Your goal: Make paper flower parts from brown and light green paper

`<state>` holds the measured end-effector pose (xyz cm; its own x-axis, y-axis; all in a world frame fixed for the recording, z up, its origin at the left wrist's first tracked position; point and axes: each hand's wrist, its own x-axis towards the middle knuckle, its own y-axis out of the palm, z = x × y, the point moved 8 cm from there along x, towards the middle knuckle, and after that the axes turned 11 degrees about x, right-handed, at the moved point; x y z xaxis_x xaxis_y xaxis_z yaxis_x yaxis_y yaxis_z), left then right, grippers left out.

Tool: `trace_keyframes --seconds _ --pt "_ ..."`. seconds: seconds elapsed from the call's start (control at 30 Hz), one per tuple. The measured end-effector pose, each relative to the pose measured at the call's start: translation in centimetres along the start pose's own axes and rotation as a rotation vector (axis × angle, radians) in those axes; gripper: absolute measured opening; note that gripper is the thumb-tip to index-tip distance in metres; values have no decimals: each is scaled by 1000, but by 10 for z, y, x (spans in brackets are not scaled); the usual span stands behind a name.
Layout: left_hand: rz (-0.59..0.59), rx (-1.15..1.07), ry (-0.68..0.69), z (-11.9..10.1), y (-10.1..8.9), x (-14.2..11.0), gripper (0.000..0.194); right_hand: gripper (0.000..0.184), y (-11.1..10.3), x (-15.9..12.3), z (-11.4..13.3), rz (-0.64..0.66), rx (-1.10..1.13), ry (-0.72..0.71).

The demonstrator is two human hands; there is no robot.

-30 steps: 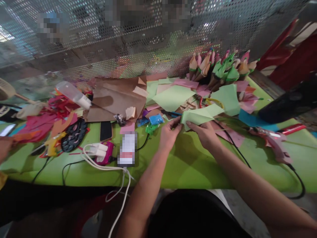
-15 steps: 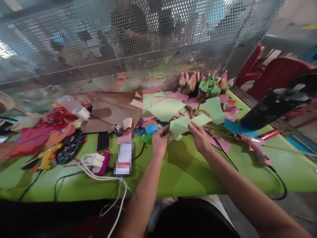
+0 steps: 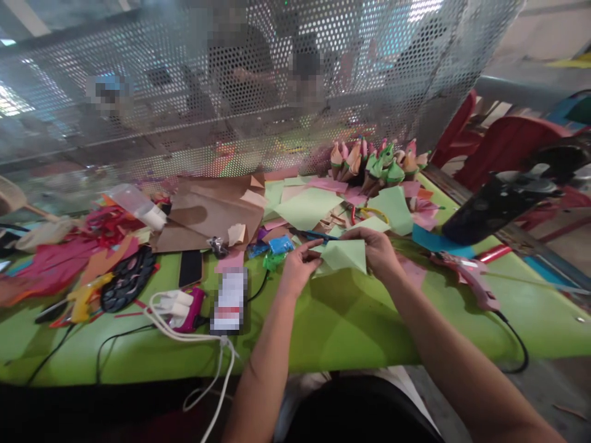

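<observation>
Both of my hands hold a light green paper sheet (image 3: 345, 255) folded into a triangle, just above the green table (image 3: 351, 320). My left hand (image 3: 298, 268) pinches its left corner with closed fingers. My right hand (image 3: 377, 248) grips its right side, fingers curled over the top edge. Behind the paper lie more green and pink sheets (image 3: 307, 206).
A cluster of paper cones (image 3: 373, 161) stands at the back by the perforated metal screen (image 3: 231, 92). A pink glue gun (image 3: 466, 274) with a black cord lies right. Brown paper (image 3: 207, 209), a phone (image 3: 190, 267), chargers (image 3: 178, 301) and coloured scraps (image 3: 69, 246) lie left.
The paper has been folded down from a longer strip into a compact triangle, and both hands came a little closer to me with it.
</observation>
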<state>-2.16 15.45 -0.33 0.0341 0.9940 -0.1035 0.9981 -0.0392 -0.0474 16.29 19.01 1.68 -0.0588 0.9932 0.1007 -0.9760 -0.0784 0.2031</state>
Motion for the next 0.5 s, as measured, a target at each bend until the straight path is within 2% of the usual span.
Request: trace_keyframes --seconds 0.17,0.3,0.37,0.5 --pt "15 47 65 -8 -2 -1 45 19 -2 -1 -11 -72 231 148" --pt "-17 102 88 -14 -6 -2 46 23 -7 1 -14 -95 256 187" --pt "-77 175 114 -18 -11 -3 46 27 -13 4 -6 -100 194 112" --pt "-169 366 204 -25 -16 -7 48 30 -18 1 29 -98 -70 -185"
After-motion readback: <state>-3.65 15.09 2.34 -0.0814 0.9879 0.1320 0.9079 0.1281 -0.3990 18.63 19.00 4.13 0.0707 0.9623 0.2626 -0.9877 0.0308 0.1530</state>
